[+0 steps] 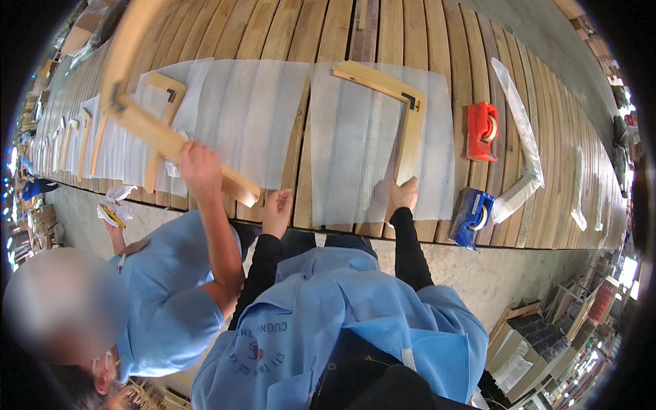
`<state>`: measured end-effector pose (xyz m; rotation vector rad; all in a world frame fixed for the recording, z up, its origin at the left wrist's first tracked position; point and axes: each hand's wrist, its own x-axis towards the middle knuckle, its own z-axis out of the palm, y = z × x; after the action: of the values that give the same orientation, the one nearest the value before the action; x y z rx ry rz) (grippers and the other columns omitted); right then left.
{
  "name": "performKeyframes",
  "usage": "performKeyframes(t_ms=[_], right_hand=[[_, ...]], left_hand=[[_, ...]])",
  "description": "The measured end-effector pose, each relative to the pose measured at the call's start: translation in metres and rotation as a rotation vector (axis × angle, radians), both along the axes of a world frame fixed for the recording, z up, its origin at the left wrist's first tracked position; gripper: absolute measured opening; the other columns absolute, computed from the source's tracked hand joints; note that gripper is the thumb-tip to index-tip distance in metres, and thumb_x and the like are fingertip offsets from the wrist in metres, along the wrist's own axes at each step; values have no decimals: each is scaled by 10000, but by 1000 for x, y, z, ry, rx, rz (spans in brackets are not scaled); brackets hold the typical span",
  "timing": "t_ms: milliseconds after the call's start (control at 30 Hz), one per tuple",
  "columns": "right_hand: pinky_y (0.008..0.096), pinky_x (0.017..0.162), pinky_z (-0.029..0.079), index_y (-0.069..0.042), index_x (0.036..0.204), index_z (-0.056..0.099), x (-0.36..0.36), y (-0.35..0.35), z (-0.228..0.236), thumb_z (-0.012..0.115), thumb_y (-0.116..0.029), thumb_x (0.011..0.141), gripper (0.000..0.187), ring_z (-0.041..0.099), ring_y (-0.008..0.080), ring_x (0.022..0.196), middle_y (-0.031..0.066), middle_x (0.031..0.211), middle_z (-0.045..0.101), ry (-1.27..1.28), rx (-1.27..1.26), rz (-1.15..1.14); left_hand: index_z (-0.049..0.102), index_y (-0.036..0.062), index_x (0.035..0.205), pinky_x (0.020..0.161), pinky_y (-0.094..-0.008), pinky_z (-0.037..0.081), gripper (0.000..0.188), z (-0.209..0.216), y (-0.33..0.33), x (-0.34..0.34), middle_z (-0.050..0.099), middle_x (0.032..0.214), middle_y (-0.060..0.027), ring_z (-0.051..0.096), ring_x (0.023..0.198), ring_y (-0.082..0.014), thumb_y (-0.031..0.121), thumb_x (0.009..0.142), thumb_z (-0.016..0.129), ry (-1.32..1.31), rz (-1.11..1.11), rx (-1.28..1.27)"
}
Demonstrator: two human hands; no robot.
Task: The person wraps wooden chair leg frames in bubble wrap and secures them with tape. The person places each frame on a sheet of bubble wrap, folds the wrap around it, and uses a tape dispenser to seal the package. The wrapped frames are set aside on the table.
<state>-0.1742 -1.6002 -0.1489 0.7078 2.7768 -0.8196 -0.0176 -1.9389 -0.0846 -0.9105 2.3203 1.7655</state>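
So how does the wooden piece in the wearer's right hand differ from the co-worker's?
Wearer's piece rests on a foam sheet; co-worker's piece is held up. Wearer's piece bends at its upper right, co-worker's piece at its left. Wearer's piece looks sharp, co-worker's piece partly blurred. Both: L-shaped, light wood.

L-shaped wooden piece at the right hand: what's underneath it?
A translucent white sheet lies under the L-shaped wooden piece; table slats show faintly through it. Whatever lies directly beneath the wood is covered, and the right hand hides part of its near end.
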Motion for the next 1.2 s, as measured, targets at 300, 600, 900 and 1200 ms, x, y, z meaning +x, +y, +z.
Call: performKeyframes(t_ms=[300, 600, 900, 1200], right_hand=[[392, 775, 520, 15, 1003, 621, 38, -23, 29, 798, -234, 742, 402, 652, 244, 812, 141, 887, 685, 116, -236, -162], [364, 760, 516, 18, 1047, 594, 18, -47, 68, 801, -153, 765, 389, 631, 216, 802, 111, 890, 665, 322, -242, -88], [357, 763, 524, 7, 1064, 577, 22, -71, 87, 802, -148, 788, 388, 655, 214, 819, 123, 905, 680, 194, -394, -67], [316, 759, 495, 8, 1062, 593, 53, -72, 110, 784, -128, 812, 343, 593, 155, 823, 64, 904, 641, 196, -438, -122]], left_hand=[[350, 211, 1556, 1140, -705, 147, 650, -84, -64, -77, 85, 1670, -227, 41, 1541, -430, 440, 978, 541, -227, 39, -880], [123, 175, 1636, 1028, -856, 8, 862, -128, 0, -48, -97, 1656, -291, -118, 1518, -506, 587, 968, 482, -381, -190, -707], [257, 150, 1604, 1056, -826, -26, 916, -72, -33, -111, -9, 1652, -311, -34, 1524, -509, 687, 914, 532, -7, -113, -747], [323, 317, 1587, 1090, -804, -42, 526, -114, -46, -144, 111, 1690, -162, 91, 1557, -373, 455, 1080, 320, 24, -391, -624]])
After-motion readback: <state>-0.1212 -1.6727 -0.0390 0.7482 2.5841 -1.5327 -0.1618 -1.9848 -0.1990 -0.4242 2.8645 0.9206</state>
